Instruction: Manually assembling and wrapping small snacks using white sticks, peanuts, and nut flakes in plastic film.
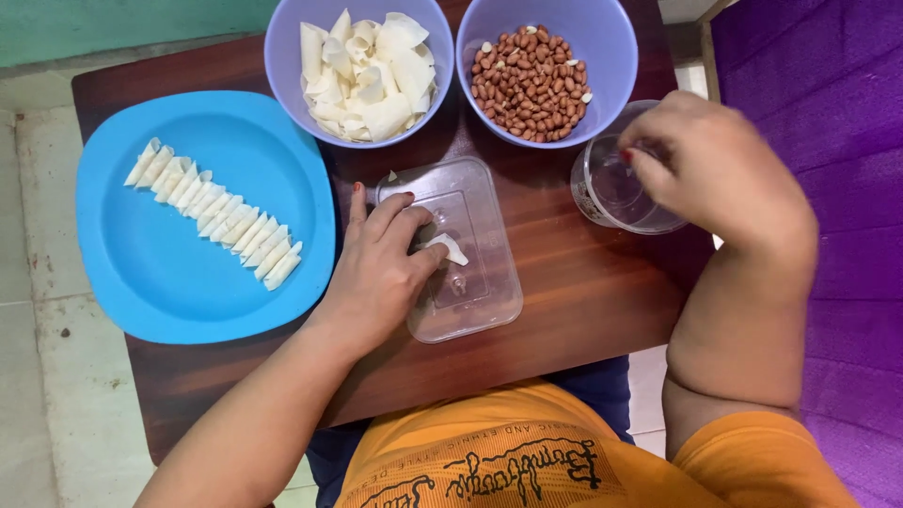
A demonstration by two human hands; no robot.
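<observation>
My left hand (381, 268) rests on a clear plastic lid (470, 282) lying on the dark wooden table (583, 292), its fingers pinching a small white pastry piece (450, 247). My right hand (720, 165) hovers over a clear glass bowl of water (611, 193), fingertips dipped inside its rim, holding nothing that I can see. A blue plate (160, 273) at the left carries a diagonal row of several rolled white pastry cones (214, 214).
Two lilac bowls stand at the table's far edge: one (282, 56) filled with white pastry strips, the other (611, 38) with brown peanuts. A purple cloth (837, 141) lies to the right. Tiled floor shows on the left.
</observation>
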